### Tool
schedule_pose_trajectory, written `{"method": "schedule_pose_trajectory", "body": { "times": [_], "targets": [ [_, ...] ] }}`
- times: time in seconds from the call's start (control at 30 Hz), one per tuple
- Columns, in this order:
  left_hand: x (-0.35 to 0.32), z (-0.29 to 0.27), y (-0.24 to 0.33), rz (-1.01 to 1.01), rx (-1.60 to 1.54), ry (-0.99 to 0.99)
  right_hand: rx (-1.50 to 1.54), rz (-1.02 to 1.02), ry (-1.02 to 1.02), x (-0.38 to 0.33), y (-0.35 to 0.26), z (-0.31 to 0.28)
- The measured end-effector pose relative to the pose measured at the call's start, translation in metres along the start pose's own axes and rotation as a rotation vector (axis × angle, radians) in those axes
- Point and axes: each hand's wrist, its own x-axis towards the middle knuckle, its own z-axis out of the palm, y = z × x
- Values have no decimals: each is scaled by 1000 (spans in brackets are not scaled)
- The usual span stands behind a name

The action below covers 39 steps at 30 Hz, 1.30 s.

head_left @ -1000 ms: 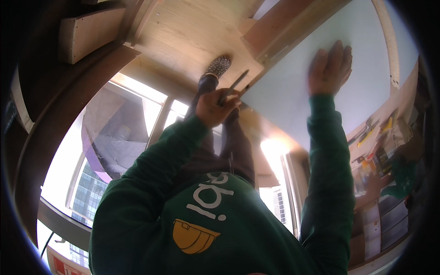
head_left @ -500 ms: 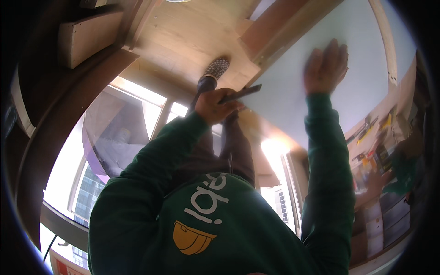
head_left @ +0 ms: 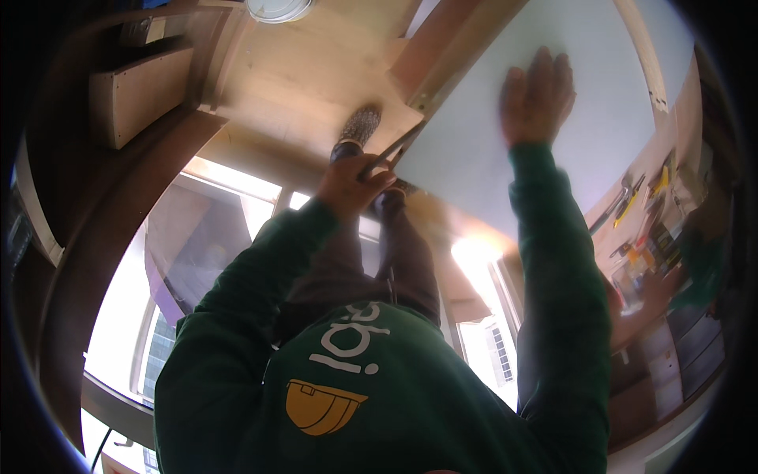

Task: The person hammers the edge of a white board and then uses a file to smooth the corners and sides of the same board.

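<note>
Two bare hands work at different places around a pale panel: the left hand is at its near left corner, while the right hand is well inside its surface. A slim dark tool is pinched between the thumb and curled fingers of the left hand, and it projects from that grip up and to the right, away from the body. Its long axis slants roughly along the panel's left edge, leaning somewhat more across it, and its far end appears just beside that edge; whether the two touch, I cannot tell. The left hand is clearly the nearer one to the tool, with the right hand off to the right and farther forward. That right hand is flat, its fingers extended forward and slightly parted, holding nothing, palm seemingly down on the panel. The tool looks straight, narrow and plain, dark along its visible length, its end too blurred to make out a tip. The panel is smooth, bluish white and evenly coloured, with a light wooden strip along its right side; beyond that strip, near the right forearm, are several yellow-handled tools.
</note>
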Motion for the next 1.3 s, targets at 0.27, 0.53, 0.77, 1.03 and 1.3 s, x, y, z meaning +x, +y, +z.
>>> {"method": "schedule_pose_trajectory", "body": {
  "times": [0.27, 0.53, 0.77, 1.03, 1.3],
  "targets": [
    [-14, -5, -29, 61, 82, 380, 64, 26, 34, 0, 1, 0],
    [-55, 2, 24, 265, 35, 238, 388, -56, 254, -32, -5, -62],
    [-57, 89, 102, 545, 67, -142, 1351, 351, -473, -205, -45, -146],
    [-51, 210, 142, 677, 453, -825, 1654, 682, -446, -296, 4, -184],
    [101, 269, 165, 1079, 986, -570, 1343, 1358, 278, -374, 46, -190]
  ]
}}
